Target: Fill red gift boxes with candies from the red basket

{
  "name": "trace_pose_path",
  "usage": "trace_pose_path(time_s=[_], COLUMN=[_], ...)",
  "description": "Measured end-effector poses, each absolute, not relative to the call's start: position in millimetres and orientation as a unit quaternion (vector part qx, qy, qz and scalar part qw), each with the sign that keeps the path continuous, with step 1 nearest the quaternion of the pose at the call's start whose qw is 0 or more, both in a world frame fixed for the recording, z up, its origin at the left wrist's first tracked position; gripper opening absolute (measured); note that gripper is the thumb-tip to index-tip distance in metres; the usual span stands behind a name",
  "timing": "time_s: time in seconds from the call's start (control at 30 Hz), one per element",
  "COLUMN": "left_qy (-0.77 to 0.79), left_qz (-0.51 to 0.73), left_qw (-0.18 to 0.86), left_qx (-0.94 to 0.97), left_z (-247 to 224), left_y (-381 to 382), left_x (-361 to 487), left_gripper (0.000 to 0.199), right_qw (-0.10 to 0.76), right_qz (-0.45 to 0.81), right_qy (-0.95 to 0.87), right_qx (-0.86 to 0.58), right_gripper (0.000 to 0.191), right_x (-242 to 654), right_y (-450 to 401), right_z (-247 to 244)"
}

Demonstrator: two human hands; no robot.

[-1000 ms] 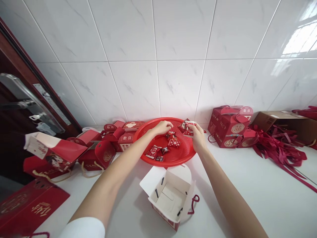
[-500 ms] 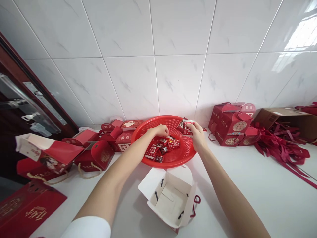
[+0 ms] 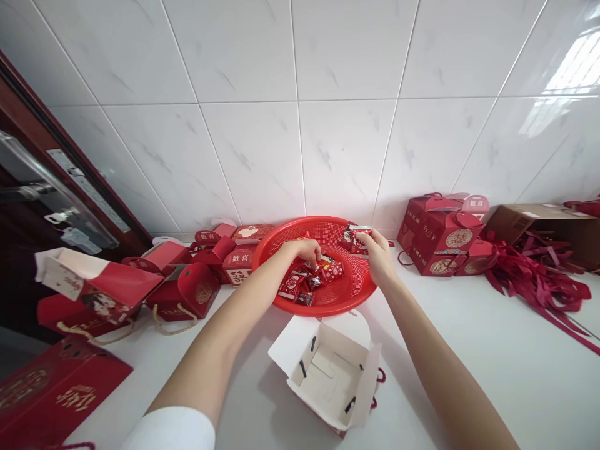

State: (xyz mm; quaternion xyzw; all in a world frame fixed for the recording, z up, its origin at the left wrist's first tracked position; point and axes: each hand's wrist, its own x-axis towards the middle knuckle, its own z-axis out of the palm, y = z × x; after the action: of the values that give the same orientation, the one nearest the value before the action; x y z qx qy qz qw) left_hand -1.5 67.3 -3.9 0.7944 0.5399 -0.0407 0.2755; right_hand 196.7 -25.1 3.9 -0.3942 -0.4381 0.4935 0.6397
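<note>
A red plastic basket (image 3: 347,289) stands against the tiled wall, with several red wrapped candies (image 3: 291,284) in its lower left part. My left hand (image 3: 309,251) is over the candies, fingers closed; what it grips, if anything, is too small to make out. At the basket's right rim my right hand (image 3: 379,253) is closed on red candy packets (image 3: 359,240). In front of the basket sits an open box (image 3: 328,375), white inside and with nothing in it, its flaps spread and a dark red cord at its right side.
Red gift boxes (image 3: 187,292) crowd the left side, and a larger red box (image 3: 70,394) lies at the front left. Stacked red boxes (image 3: 438,234), dark red ribbons (image 3: 534,275) and a brown carton (image 3: 539,215) are at the right.
My left hand has moved slightly lower over the candies. A red packet now shows behind it in the basket. My right hand still holds its packets. The view has shifted a little.
</note>
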Motion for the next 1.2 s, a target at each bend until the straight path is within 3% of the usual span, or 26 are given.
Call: trace_pose_path(time_s=[0.3,0.57,0.73,0.9,1.03,1.2], left_qy=[0.559,0.536,0.535,0.435,0.408,0.416], left_qz=[-0.059,0.012,0.166,0.451,0.512,0.561], left_qw=[0.285,0.317,0.309,0.377,0.443,0.475], left_qx=[0.776,0.782,0.769,0.682,0.613,0.536], left_z=[1.4,9.4,29.8,44.9,37.9,26.9], left_y=[62.9,56.2,43.8,-15.5,-58.6,-60.6], left_x=[-2.8,-3.2,-1.7,-1.0,-1.9,1.6], left_gripper=[0.022,0.022,0.029,0.034,0.031,0.037], right_qw=[0.649,0.648,0.657,0.650,0.616,0.581], right_qz=[0.491,0.495,0.502,0.527,0.576,0.603], right_qy=[-0.430,-0.436,-0.422,-0.414,-0.424,-0.455], right_qx=[-0.390,-0.380,-0.372,-0.358,-0.330,-0.304], right_gripper=[0.023,0.023,0.022,0.020,0.019,0.019], right_x=[194.4,194.3,194.3,195.0,195.2,192.6], right_y=[-28.0,-25.1,-21.2,-25.1,-36.3,-48.0], right_z=[6.9,6.2,6.4,11.1,23.7,36.6])
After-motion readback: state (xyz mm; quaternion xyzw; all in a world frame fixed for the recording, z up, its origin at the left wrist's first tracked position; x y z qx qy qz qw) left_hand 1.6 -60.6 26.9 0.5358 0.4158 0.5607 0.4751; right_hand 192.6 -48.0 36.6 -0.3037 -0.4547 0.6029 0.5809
